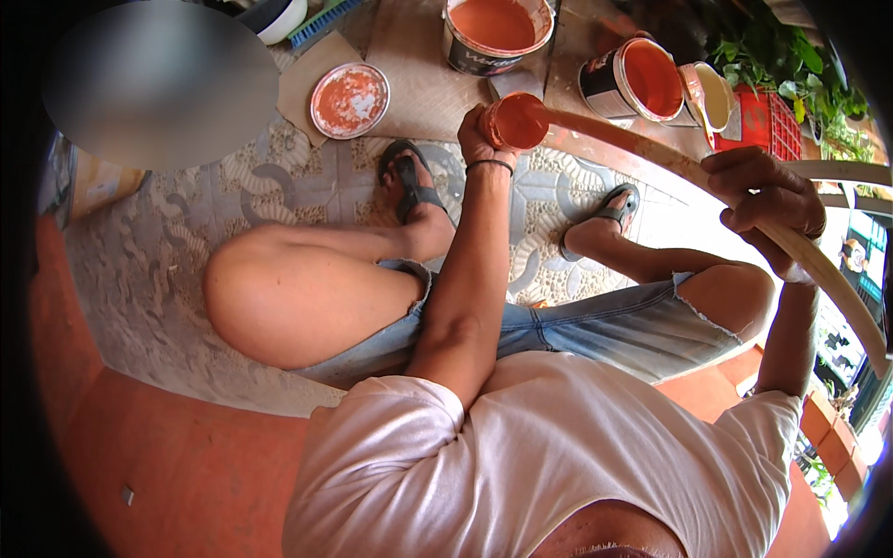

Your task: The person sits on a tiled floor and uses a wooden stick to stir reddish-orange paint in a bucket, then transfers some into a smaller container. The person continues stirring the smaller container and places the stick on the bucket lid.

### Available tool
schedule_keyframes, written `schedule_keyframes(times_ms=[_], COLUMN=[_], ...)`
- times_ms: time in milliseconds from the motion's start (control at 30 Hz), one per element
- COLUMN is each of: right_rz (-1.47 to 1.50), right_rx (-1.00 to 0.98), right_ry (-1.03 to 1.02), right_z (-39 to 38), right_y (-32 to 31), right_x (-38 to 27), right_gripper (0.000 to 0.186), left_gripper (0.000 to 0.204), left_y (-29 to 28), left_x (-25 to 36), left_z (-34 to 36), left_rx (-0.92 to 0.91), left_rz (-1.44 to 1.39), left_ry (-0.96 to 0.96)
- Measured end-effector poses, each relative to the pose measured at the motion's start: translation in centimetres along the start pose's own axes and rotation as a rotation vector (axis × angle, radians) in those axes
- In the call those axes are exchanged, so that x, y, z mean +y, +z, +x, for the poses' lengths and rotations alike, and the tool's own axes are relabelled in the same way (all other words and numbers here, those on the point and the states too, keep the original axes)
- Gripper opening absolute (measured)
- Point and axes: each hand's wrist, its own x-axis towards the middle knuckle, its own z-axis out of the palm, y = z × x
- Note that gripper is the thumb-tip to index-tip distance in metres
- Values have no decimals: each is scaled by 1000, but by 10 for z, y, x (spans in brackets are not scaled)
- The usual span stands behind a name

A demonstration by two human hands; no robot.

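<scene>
My left hand (477,138) is closed around a small round cup of orange-red paint (517,124), held out in front of me above the tiled floor. A long curved wooden strip (807,253) runs from the cup out to the right. Its end lies at the cup's rim or just inside; I cannot tell which. Toward the cup the strip is coated orange-brown, while its outer part is pale bare wood. My right hand (767,193) grips the strip around its middle, fingers wrapped over it.
Ahead stand a paint bucket (498,26), a tilted paint bucket (648,80) and a cream-coloured tub (714,98). A paint-smeared lid (350,100) lies on cardboard (405,79). A red crate (767,130) and leafy plants (786,60) are at right, near another pale strip (842,171).
</scene>
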Motion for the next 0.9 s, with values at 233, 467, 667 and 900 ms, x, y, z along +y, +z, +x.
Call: schedule_keyframes(times_ms=[233,467,667,900], right_rz=[-162,-268,-155,-139], right_rx=[222,336,391,462], right_ry=[189,-48,15,68], right_z=[-10,-7,-13,-18], right_y=[37,54,54,58], right_x=[13,23,26,29], right_gripper=[18,25,24,19], left_gripper=[21,41,24,22], left_y=[-3,-22,-5,-2], left_x=[-7,5,-6,-8], left_z=[10,26,8,6], left_rx=[-66,-120,-79,-51], left_rz=[-17,-19,-16,-11], left_ry=[-69,-2,0,8])
